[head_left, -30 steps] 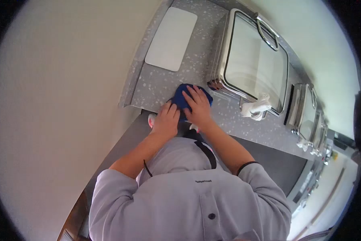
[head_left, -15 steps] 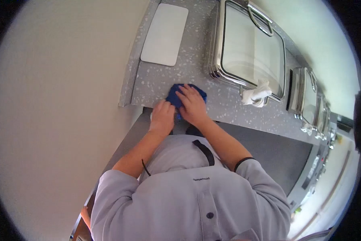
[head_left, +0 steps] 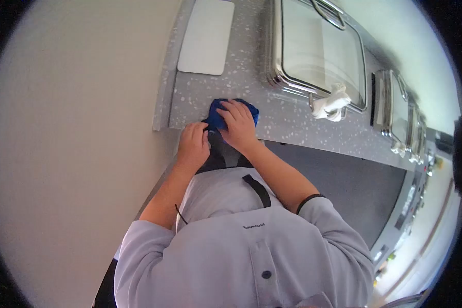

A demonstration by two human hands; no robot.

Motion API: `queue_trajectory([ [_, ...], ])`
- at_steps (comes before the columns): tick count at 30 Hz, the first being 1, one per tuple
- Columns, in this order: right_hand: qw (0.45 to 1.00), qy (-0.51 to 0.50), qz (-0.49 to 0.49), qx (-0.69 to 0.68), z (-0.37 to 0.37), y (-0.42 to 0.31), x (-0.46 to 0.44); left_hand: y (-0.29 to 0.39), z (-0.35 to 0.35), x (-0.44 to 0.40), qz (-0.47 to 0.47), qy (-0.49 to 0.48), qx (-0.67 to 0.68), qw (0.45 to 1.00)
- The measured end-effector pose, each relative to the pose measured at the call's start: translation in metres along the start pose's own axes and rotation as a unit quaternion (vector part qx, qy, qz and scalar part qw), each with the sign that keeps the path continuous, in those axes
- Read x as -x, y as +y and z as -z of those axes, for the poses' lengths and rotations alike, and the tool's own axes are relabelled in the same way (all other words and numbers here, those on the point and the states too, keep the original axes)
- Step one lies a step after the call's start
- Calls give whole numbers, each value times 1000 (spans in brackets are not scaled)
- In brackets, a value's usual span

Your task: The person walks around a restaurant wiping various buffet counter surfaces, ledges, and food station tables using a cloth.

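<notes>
A bunched, dark blue cloth (head_left: 216,119) lies on the speckled grey counter (head_left: 287,123) near its front edge. My right hand (head_left: 238,126) rests over the cloth from above, its fingers bent on the fabric and pressing it to the surface. Just to the left, my left hand (head_left: 193,145) is closed at the counter's edge, with a corner of the same cloth pinched between thumb and fingertips. Part of the cloth is hidden beneath my right palm.
A white rectangular board (head_left: 206,38) lies farther back on the left. To the right stands a chafing dish (head_left: 318,46) with a glass lid and a white cloth (head_left: 332,104) tied on its handle. More chafing dishes (head_left: 392,102) follow. A wall (head_left: 77,128) borders the left.
Both hands have shifted a little left and away from me with the blue cloth. My left hand has drawn apart from the right, pulling a cloth corner leftward.
</notes>
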State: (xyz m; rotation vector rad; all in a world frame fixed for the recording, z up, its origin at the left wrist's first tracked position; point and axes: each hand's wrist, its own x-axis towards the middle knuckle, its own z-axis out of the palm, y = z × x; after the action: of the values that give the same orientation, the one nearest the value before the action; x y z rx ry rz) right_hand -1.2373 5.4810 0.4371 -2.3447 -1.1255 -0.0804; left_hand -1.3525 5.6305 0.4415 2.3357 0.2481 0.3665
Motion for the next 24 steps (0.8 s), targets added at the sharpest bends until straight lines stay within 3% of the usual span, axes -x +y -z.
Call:
queue_trajectory([
  [3, 1000, -1, 16, -6, 12, 22, 18, 20, -7, -9, -45, -51, -9, 998],
  [8, 999, 28, -5, 15, 31, 41, 31, 70, -44, -31, 7, -124, -50, 991],
  [11, 1000, 16, -2, 10, 42, 46, 27, 73, -72, -32, 47, -62, -73, 994],
  [14, 1000, -7, 5, -11, 62, 68, 37, 91, -95, -27, 27, -30, -95, 995],
  [17, 1000, 25, -2, -2, 80, 111, 66, 120, -122, -36, -23, -117, -155, 981],
  [20, 993, -54, -104, -7, 112, 155, 102, 153, -174, -46, -56, -128, -119, 983],
  [24, 994, 33, -96, 28, 162, 219, 141, 214, -233, -60, -99, -157, -84, 979],
])
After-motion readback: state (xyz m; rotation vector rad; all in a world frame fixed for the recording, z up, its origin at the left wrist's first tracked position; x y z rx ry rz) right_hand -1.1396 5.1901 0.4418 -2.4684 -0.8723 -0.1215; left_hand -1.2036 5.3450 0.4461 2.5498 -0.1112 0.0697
